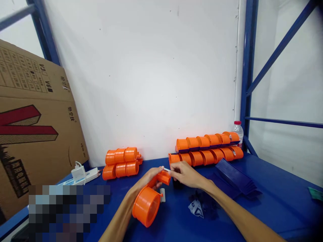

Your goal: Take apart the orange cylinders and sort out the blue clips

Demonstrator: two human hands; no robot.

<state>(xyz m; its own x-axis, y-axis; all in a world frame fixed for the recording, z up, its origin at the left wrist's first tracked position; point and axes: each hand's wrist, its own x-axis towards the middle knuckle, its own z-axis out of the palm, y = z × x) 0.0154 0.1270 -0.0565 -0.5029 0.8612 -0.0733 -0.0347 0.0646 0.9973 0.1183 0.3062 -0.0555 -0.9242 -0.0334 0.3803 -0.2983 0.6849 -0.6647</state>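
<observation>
One orange ringed piece point(147, 201): in left hand, apparently clear of the tabletop; ring end low and toward camera, narrow head end farther off, between both hands.
Handling, judged: likely light and stiff, moulded plastic; smooth ring wall perhaps a bit slippery; thin rim and small side tab possibly fragile under a hard squeeze.
Where to take hold: narrow handle between ring and head, probably best; ring wall as second choice.
White strip point(167, 169): small, thin, at top of head end; seating against the head too small to tell.
Left hand point(153, 175): fingers curled around the handle, thumb on top near white strip; ring just beside wrist.
Right hand point(185, 174): thumb and forefinger apparently pinching near end of white strip, other fingers folded in.
White block point(163, 195): flat on table, just right of ring.
Dark object point(177, 184): below right hand, mostly hidden, cannot tell what.
Crumpled wrapper point(196, 208): on table, near right forearm.
Blue sheets point(236, 179): fanned pile, beyond right forearm.
Orange rows point(205, 157): two, one above the other, near wall, right side.
Orange stack point(121, 163): two layers, near wall, left side.
Bottle point(238, 129): red cap, upright, behind right end of rows.
Power strip point(92, 174): left of stack, white charger point(78, 173) attached.
Carton point(37, 134): large, printed, far left.
Blue table point(176, 222): under all of it.
</observation>
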